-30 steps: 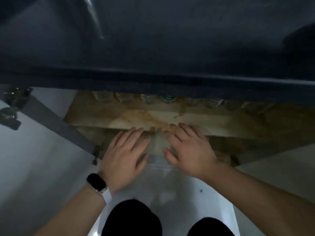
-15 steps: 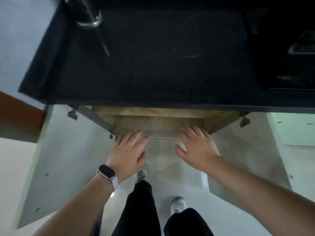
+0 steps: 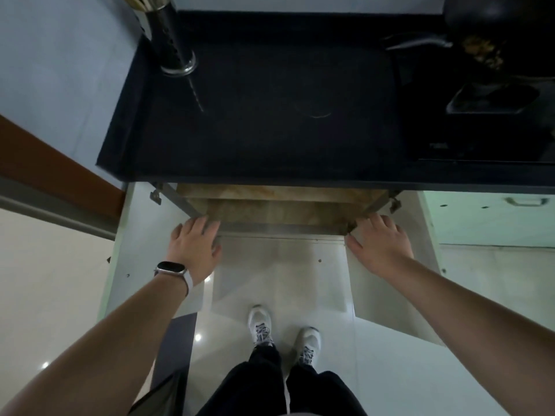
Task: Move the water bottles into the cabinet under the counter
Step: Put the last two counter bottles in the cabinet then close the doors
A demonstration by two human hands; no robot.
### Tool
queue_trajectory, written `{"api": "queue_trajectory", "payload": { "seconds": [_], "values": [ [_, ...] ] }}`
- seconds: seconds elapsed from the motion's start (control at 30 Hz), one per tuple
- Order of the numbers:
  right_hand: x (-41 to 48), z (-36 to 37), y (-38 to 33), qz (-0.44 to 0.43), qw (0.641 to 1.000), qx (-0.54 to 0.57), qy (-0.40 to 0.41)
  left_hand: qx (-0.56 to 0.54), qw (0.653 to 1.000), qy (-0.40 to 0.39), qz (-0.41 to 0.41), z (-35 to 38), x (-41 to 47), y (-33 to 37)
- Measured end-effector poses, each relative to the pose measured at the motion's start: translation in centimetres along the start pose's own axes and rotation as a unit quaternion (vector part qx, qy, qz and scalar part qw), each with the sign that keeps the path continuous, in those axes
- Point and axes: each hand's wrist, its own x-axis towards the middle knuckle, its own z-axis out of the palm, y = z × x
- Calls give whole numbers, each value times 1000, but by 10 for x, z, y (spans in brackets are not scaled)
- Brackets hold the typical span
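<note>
Standing on a pale glossy kitchen floor (image 3: 390, 385) in white shoes (image 3: 259, 324), facing a black counter (image 3: 270, 115) that spans the far half of the view. Looking straight down at the cabinet (image 3: 279, 207) beneath it, with the left door (image 3: 144, 259) and the right door (image 3: 387, 298) both open toward the near side and brown marbled shelves showing between them.

Holding the left hand (image 3: 195, 247) at the cabinet's near left corner, fingers straight and lightly spread, gripping nothing. Wearing a watch (image 3: 170, 268) with a pale strap on that wrist. Holding the right hand (image 3: 380, 244) at the near right corner, just beside a hinge (image 3: 395, 204), fingers likewise stretched out and apart, pinching nothing. Not seeing clearly whether either palm is touching a door or the frame.

Not being able to tell where the water bottles are, with the counter's near edge hiding the cabinet's depth.

Noting a shiny perforated metal holder (image 3: 172, 40) far left on the counter, and a dark pan (image 3: 495, 22) over a black stove (image 3: 480, 130) far right. Finding a small pale mark on the stove's front, too blurred for reading.
</note>
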Motion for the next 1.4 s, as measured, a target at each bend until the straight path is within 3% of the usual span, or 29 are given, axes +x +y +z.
{"api": "queue_trajectory", "payload": {
  "seconds": [0.53, 0.97, 1.23, 1.4],
  "values": [
    [43, 32, 65, 243, 970, 11, -18, 23, 967, -87, -239, 24, 27, -108],
    [42, 35, 53, 235, 971, 27, -42, -11, 960, -100, -263, 26, 33, -115],
    [42, 21, 22, 224, 965, 132, -39, -84, 963, -64, -249, 21, 30, -89],
    [31, 6, -7, 163, 966, 200, -8, -173, 961, -20, -214, 24, 26, -71]
  ]
}}
